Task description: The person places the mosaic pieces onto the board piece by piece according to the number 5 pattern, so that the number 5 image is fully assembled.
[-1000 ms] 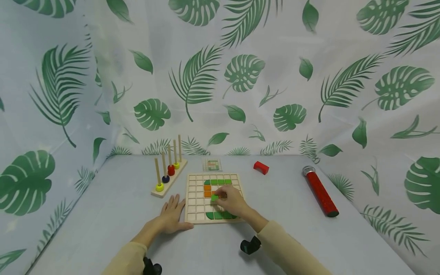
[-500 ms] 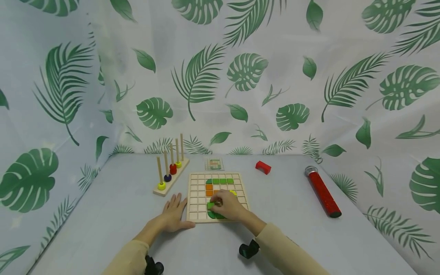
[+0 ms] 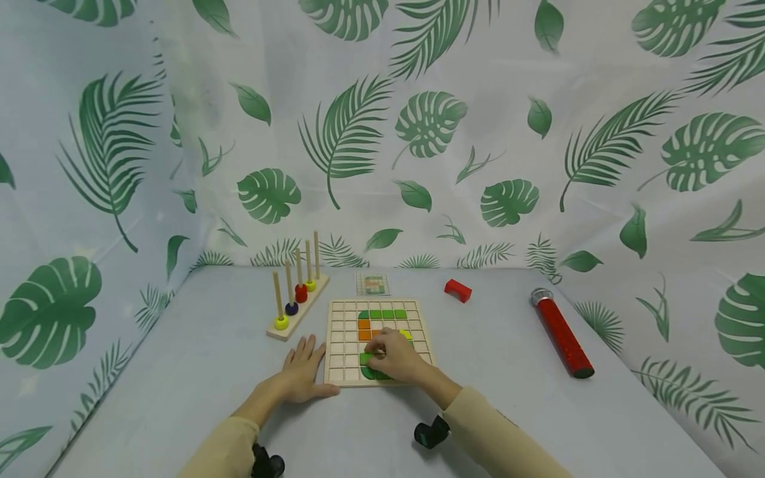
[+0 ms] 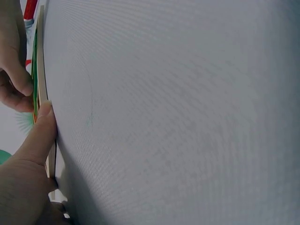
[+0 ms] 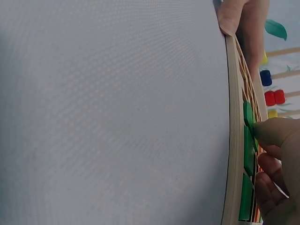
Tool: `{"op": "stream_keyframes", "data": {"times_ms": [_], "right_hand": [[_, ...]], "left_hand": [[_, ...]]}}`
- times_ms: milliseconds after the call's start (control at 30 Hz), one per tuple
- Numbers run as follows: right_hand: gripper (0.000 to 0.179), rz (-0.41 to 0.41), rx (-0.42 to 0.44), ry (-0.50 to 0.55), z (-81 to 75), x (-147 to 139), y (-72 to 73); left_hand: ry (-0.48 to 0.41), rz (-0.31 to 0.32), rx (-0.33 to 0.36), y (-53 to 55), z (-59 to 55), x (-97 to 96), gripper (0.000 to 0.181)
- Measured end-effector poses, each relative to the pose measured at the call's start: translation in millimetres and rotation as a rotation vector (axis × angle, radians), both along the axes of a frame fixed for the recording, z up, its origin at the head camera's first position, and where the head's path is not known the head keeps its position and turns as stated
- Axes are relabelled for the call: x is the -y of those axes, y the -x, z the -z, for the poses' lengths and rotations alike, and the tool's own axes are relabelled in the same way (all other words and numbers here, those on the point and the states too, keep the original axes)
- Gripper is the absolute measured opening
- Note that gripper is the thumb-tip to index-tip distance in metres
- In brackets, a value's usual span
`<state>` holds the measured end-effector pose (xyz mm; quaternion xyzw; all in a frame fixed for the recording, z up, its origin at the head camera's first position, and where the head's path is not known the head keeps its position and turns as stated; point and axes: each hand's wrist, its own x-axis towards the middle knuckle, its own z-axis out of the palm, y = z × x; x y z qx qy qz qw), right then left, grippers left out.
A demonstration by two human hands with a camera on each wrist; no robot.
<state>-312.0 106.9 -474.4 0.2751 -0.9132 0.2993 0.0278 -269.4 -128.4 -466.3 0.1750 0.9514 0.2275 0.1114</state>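
A wooden grid board [image 3: 343,345] lies on the table with green, orange and yellow tiles set in its squares. My right hand [image 3: 397,355] is over its lower middle, fingers bent, pinching a green square tile [image 3: 365,359] low at the board, just above a row of dark green tiles [image 5: 248,150]. Part of the tiles behind that hand is hidden. My left hand [image 3: 301,375] rests on the table with fingers spread beside the board's left edge. Its thumb [image 4: 41,133] touches the board's near edge in the left wrist view.
A wooden peg stand [image 3: 305,309] with coloured beads stands left of the board. Behind the board lies a small pattern card [image 3: 373,285]. A red arch block [image 3: 457,291] lies at the back right, and a red flashlight-shaped cylinder [image 3: 562,335] farther right.
My right hand has carried the green tile left and toward me, down to a square above the lower row, and then stays there. My left hand keeps its place beside the board.
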Motion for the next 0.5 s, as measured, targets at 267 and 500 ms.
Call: {"op": "stream_keyframes", "data": {"times_ms": [267,500], "right_hand": [[0.014,0.013,-0.001,0.009,-3.7,-1.6,-2.9],[0.022,0.021,-0.018,0.088,-12.0,-10.1,-2.4]], "left_hand": [[0.016,-0.002,0.001,0.8,0.3,-1.8,0.096],[0.026,-0.006,0.005,2.5,3.1,-1.8,0.097]]}}
